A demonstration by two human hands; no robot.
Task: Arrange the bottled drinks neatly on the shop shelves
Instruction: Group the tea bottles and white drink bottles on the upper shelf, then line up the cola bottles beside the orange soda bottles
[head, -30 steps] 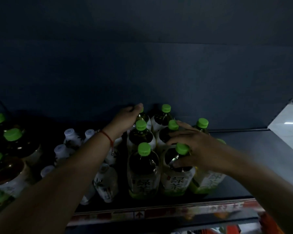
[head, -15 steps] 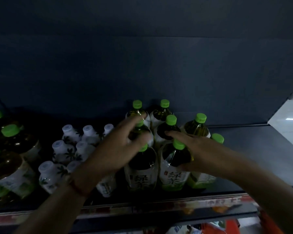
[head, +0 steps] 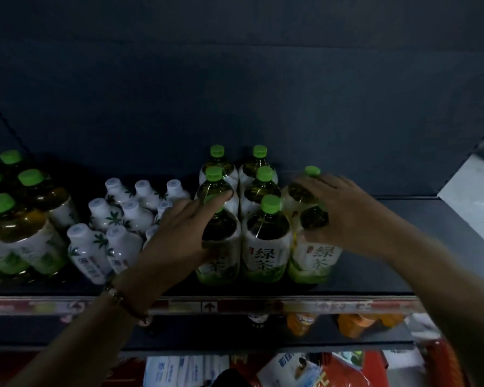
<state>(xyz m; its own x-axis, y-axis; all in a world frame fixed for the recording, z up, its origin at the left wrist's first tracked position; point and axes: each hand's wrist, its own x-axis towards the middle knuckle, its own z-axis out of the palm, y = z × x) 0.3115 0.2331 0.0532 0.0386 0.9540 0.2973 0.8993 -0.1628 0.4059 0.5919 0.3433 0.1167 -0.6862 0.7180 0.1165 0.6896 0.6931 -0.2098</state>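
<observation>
Green tea bottles (head: 265, 238) upright on shelf (head: 375, 275); left hand (head: 176, 233) grips front-left bottle, right hand (head: 338, 213) grips front-right.

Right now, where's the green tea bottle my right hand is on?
In the head view, the front green tea bottle stands right of centre at the shelf edge, ending the front row; the right hand grips its neck.

A dark blue-grey back panel (head: 235, 79) fills the upper frame in dim light. Below it, the dark flat shelf board (head: 403, 247) ends in a red-and-white price strip (head: 263, 305) (print blurred). Pale glossy floor tiles (head: 472, 202) gleam at right.
</observation>
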